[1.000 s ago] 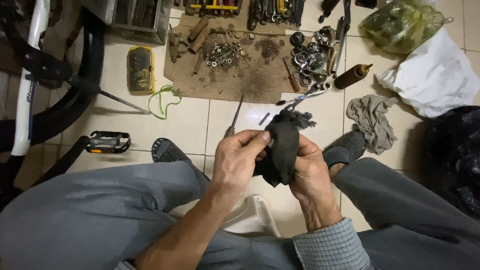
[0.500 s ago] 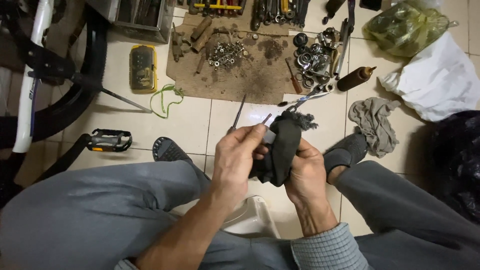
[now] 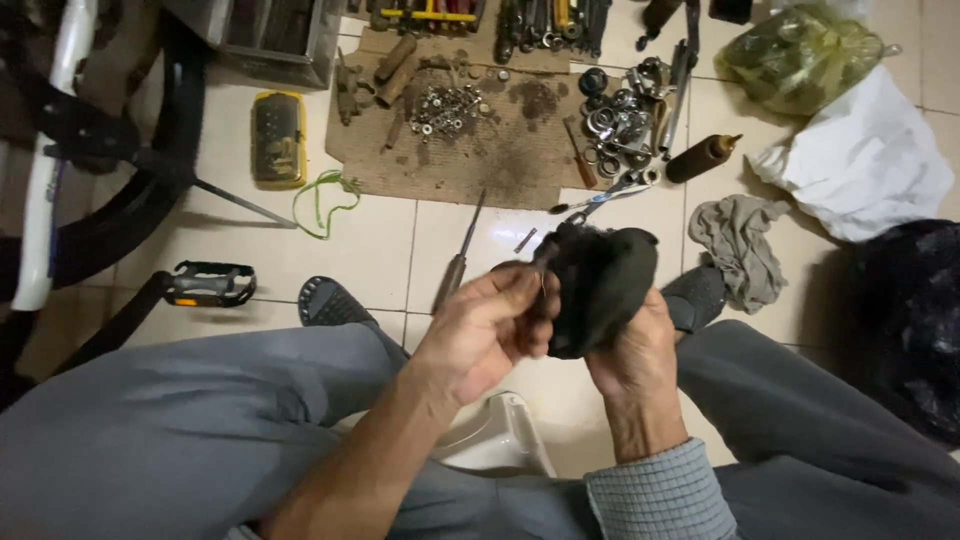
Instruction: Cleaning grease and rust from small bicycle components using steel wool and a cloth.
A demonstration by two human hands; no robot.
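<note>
Both hands meet above the knees: the left hand [image 3: 485, 325] curls its fingers and thumb closed around a small part I cannot make out, pressed against a dark rag [image 3: 598, 285]. The right hand [image 3: 640, 350] grips that rag from below, fingers wrapped shut around it. The bunched rag sits between the two hands at picture centre, its long axis running from about 7 o'clock up to 1 o'clock.

Just beyond the left hand, a screwdriver [image 3: 458, 255] lies on the tiled floor [image 3: 380, 240], tip toward 12 o'clock. At 9 o'clock of the hands sits a bicycle pedal [image 3: 208, 284]; at 3 o'clock, a grey cloth [image 3: 738, 243]. Farther out, toward 12 o'clock, a stained cardboard sheet [image 3: 470, 160] carries a heap of nuts [image 3: 445, 108] and bearing rings [image 3: 618, 120], with a brown squeeze bottle [image 3: 702, 158] just beside its right edge.
</note>
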